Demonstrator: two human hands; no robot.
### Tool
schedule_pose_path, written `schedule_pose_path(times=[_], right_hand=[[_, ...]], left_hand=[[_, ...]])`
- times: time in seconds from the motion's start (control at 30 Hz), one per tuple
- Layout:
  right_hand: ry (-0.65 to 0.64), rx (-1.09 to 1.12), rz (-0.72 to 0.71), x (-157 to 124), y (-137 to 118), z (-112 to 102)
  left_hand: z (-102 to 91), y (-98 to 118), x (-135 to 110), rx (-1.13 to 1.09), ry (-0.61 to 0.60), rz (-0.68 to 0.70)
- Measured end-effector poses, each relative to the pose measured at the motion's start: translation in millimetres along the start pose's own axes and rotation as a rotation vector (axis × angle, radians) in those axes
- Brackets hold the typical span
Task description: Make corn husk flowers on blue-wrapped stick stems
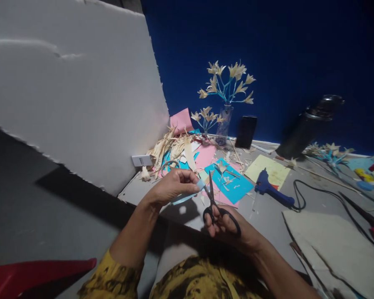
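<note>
My left hand [172,185] pinches a small light blue paper piece [200,184] above the grey table [268,216]. My right hand [226,226] has its fingers through the black handles of a pair of scissors [212,200], whose blades point up and meet the edge of the blue paper. Both hands hover over the table's near edge. Below them lie a blue sheet [229,180] and pink paper [205,155] strewn with pale husk scraps.
A blue glue gun [269,189] with a black cord lies to the right. A vase of pale husk flowers [226,89], a dark phone [246,131] and a dark bottle [308,124] stand at the back. A white board [71,91] leans left. A beige sheet [339,245] lies right.
</note>
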State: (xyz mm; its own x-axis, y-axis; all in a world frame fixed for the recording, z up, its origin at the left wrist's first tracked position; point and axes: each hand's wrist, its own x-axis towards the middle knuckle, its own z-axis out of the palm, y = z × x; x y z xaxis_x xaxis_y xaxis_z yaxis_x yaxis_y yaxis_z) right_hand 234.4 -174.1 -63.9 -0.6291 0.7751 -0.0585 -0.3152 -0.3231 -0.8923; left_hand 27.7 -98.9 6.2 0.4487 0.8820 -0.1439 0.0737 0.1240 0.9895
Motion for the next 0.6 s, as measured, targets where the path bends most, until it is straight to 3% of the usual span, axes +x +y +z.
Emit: schedule_pose_path(times=[0.13,0.37,0.6], right_hand=[[-0.011,0.016,-0.010,0,1,1],[0.090,0.058,-0.036,-2,5,6],[0.178,0.284,0.006,0,12,22]], left_hand=[[0.9,-3,3,0.035,-0.038,-0.008],[-0.4,-3,5,0.087,-0.096,0.007],[2.6,-7,5,0.106,-0.128,-0.022]])
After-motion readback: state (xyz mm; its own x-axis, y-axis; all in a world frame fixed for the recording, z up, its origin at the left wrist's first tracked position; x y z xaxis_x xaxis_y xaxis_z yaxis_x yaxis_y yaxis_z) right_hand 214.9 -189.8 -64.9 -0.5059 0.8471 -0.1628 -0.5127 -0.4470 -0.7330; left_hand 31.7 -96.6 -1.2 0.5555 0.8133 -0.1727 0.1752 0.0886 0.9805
